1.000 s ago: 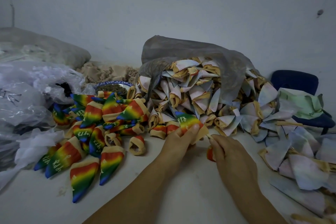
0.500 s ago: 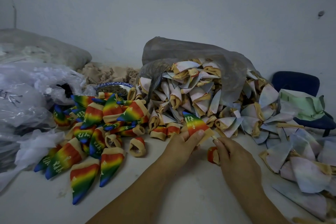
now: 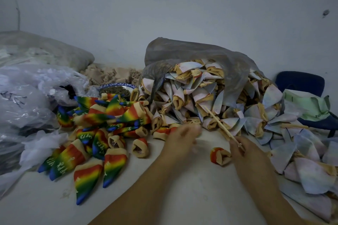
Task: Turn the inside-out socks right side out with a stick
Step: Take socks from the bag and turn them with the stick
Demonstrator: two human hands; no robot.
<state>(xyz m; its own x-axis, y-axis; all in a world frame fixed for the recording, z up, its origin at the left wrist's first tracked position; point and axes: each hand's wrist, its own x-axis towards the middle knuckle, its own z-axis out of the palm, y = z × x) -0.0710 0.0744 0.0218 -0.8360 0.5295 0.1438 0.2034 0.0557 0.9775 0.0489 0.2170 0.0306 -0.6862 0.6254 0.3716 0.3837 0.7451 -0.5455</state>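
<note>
My right hand [image 3: 245, 151] grips a thin wooden stick [image 3: 218, 123] that slants up and to the left over the sock heap. Left of that hand, a small rolled rainbow sock [image 3: 219, 156] with a tan cuff lies on the white table [image 3: 173, 188]. My left hand [image 3: 182, 139] is blurred, fingers reaching forward to the heap's near edge, and holds nothing I can see. Pale inside-out socks [image 3: 210, 97] spill from a grey plastic bag [image 3: 182, 55]. Rainbow socks [image 3: 102, 126], turned right side out, lie piled at the left.
Clear plastic bags [image 3: 27, 100] crowd the left edge. A patterned bowl [image 3: 117, 87] sits behind the rainbow pile. More pale socks [image 3: 301, 160] spread along the right side. A blue chair [image 3: 300, 82] with green cloth [image 3: 307, 104] on it stands at the far right.
My left hand has let go of the rainbow sock it held on the stick, and the sock is gone from it. The stick is now bare in my right hand.
</note>
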